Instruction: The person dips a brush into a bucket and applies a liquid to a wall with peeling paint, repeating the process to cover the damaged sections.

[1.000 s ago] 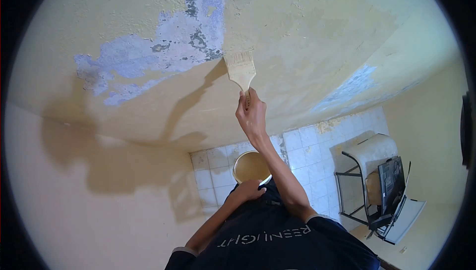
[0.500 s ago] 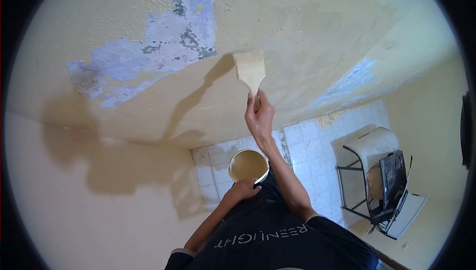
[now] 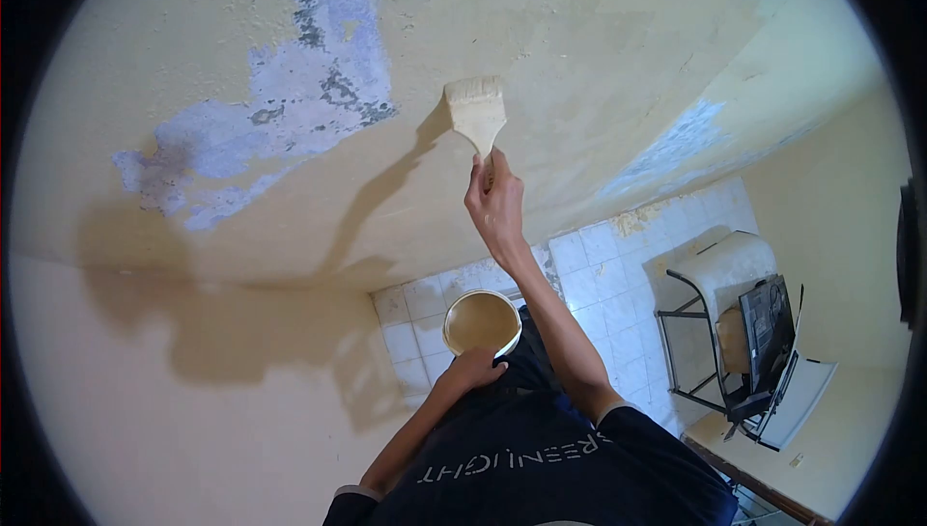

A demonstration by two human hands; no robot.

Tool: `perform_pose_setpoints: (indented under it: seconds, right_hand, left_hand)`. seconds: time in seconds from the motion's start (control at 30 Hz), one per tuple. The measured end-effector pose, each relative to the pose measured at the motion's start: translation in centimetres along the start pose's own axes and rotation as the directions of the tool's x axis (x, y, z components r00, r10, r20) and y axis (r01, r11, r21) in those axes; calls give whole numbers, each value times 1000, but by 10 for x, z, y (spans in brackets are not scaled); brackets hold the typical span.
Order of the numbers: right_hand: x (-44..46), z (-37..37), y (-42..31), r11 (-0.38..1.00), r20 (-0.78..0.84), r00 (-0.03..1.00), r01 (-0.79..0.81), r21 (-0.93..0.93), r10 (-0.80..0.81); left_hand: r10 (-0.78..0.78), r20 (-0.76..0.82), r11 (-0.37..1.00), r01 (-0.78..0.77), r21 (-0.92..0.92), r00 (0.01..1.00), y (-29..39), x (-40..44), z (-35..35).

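My right hand (image 3: 498,209) is closed round the handle of a wide paint brush (image 3: 477,117), whose bristles point up and lie against or close to the yellowish wall (image 3: 579,92). Lower down, my left hand (image 3: 475,370) grips the near rim of a round bucket (image 3: 482,321) with tan paint inside. Left of the brush, a bare patch (image 3: 319,77) of bluish-white and grey shows where the wall's coating is gone. The brush throws a long shadow down and to the left.
At the right stands a chair (image 3: 719,265) with a dark flat device (image 3: 768,328) and a brown box (image 3: 731,340) on it. White floor tiles (image 3: 603,280) run along the wall's foot. A second bluish bare patch (image 3: 671,150) is on the wall at right.
The brush and my right hand first shifted right, then back left and up. The bare patch sits further left and lower in view. The bucket stays in my left hand, slightly further left.
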State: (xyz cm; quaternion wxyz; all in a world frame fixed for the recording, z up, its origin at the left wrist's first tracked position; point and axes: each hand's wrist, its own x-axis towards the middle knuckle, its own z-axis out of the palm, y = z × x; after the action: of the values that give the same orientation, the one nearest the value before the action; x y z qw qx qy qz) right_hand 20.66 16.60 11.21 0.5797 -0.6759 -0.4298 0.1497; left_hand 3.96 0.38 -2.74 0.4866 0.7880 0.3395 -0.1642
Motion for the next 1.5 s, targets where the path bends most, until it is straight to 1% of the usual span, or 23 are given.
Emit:
perform_pose_setpoints:
  seconds: [0.03, 0.17, 0.27, 0.33, 0.37, 0.43, 0.5, 0.57, 0.6, 0.67, 0.73, 0.8, 0.87, 1.0, 1.1, 1.13, 1.17, 1.2, 1.23, 1.3, 1.4, 1.47, 1.5]
  right_hand:
    - [1, 1, 4, 999, 2, 1000, 10, 35, -10]
    - [-13, -10, 11, 1000, 16, 1000, -21, 4, 21]
    - [-12, -25, -7, 999, 51, 998, -42, 8, 42]
    - [-5, -30, -20, 993, -53, 999, 6, 121, 0]
    - [2, -28, -18, 993, -56, 998, 2, 120, 5]
    - [18, -23, -7, 997, -8, 999, 42, 71, -41]
    - [14, -17, 22, 994, -38, 994, 102, 40, -101]
    - [2, -24, 41, 995, 108, 992, 76, -64, -68]
    - [-7, -28, 48, 995, 111, 991, 78, -61, -71]
    - [-20, -32, 56, 999, 117, 992, 40, -27, -37]
    - [-17, -36, 35, 1000, 91, 996, 11, -2, -11]
    - [-12, -39, 9, 999, 60, 998, -26, 19, 25]
    - [5, -33, -8, 993, 37, 999, 31, 112, -36]
    - [7, -11, 22, 996, 88, 992, 81, 46, -85]
    - [-14, -5, 44, 999, 146, 988, 49, 25, -52]
    - [-24, -8, 38, 998, 101, 995, 21, 56, -27]
    - [-26, -10, 32, 996, 55, 999, -2, 89, -2]
    - [-22, -11, 24, 996, 57, 998, -1, 89, -4]
    - [-18, -13, 15, 995, 8, 1000, 27, 97, -27]
    - [-12, -10, 15, 994, -39, 998, 44, 100, -40]
    - [-2, -6, 22, 995, -28, 996, 90, 53, -89]
    - [-3, -13, 25, 997, 139, 990, 28, -72, -18]
    - [-2, -11, 25, 997, 144, 989, 26, -76, -14]
  left_hand:
    - [8, -2, 1000, -8, 2, 1000, -3, 6, 2]
    - [52, 17, 998, -53, 40, 999, -2, 10, 6]
    - [50, 29, 997, -52, 55, 998, 5, 12, -6]
    - [43, 54, 998, -45, 46, 998, 8, 9, -3]
    - [32, 62, 998, -35, 46, 998, 9, 10, -4]
    - [22, 69, 998, -26, 50, 997, 11, 9, -5]
    - [4, 82, 998, -9, 64, 997, 13, 10, -8]
    - [44, 54, 998, -47, 53, 998, 5, 13, -3]
    - [82, 31, 996, -83, 42, 996, 1, 13, 1]
    - [82, 5, 995, -82, 60, 997, -2, 14, 4]
    - [82, -11, 994, -81, 72, 997, -2, 14, 5]
    - [66, 1, 998, -66, 25, 998, -1, 16, 4]
    - [49, 33, 998, -50, 35, 998, 10, 16, -6]
    - [39, 50, 997, -42, 61, 998, 11, 16, -9]
    - [56, 24, 998, -57, 35, 998, 8, 17, -7]
    - [54, 20, 998, -55, 35, 998, 2, 18, 0]
    - [106, -38, 994, -105, 32, 994, -6, 22, 5]
    - [157, -92, 987, -155, 30, 983, -10, 24, 9]
    - [155, -87, 988, -153, 25, 984, -1, 20, 2]
    - [10, -2, 1000, -10, 5, 1000, 15, 14, -11]
    - [33, 17, 999, -33, -1, 999, 6, 19, -9]
    - [45, -18, 999, -45, 4, 999, 1, 23, -5]
    - [47, -34, 999, -47, 7, 998, 4, 20, -4]
